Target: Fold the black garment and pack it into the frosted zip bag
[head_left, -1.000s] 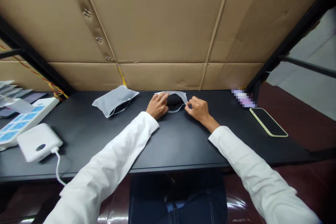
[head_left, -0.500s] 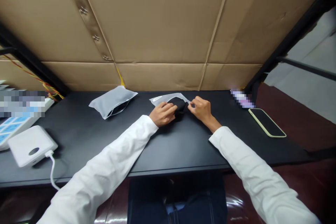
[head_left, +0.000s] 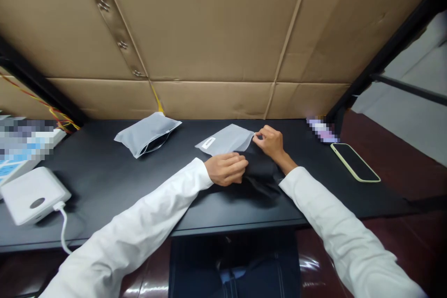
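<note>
My left hand (head_left: 226, 168) is closed on a piece of black cloth (head_left: 261, 172), whose loose folds hang toward the table's front edge. Between thumb and finger, my right hand (head_left: 270, 143) pinches the corner of a frosted plastic bag (head_left: 232, 138). That bag lies flattish on the black table with a small white label near its left end. The cloth is just in front of the bag's near edge; whether part of it is still inside is hidden by my left hand. Farther left, a second frosted bag (head_left: 148, 132) rests with its mouth gaping and something dark inside.
A white box-shaped device (head_left: 35, 195) with a cable sits at the left, beside a power strip (head_left: 31, 149). On the right lies a phone (head_left: 355, 163) in a pale case, near a blurred purple item (head_left: 323, 130). Cardboard (head_left: 216, 32) walls the back.
My left hand has moved nearer to me and slightly right, drawing the black cloth out of the bag. The bag now lies flatter, its corner still pinched by my right hand.
</note>
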### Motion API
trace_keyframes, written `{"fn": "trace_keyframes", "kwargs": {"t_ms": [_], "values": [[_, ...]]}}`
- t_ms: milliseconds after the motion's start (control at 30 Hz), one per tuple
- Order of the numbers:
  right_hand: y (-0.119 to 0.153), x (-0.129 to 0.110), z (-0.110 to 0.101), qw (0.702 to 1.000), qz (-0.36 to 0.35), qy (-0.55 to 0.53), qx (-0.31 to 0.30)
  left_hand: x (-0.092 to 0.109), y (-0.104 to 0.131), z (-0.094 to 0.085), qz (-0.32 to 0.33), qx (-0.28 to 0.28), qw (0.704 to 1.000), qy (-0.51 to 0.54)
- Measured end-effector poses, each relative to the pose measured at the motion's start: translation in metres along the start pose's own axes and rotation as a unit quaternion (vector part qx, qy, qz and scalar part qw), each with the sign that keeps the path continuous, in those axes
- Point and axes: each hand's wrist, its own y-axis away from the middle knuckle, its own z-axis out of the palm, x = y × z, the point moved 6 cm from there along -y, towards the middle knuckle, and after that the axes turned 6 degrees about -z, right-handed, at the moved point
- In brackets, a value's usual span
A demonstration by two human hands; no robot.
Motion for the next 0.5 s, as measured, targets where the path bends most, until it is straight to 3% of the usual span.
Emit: {"fn": "trace_keyframes", "kwargs": {"t_ms": [233,400,500], "values": [[0.0,0.005,-0.005,0.997,0.038,0.064,0.01,0.009,0.002,0.011,0.024,-0.053,0.996,0.065],[0.001,0.005,-0.003,0.991,0.053,0.118,-0.021,0.006,0.002,0.021,0.008,-0.174,0.984,0.04],[0.001,0.004,-0.002,0.989,0.062,0.13,-0.04,0.003,-0.001,0.022,-0.051,-0.209,0.972,0.092]]}}
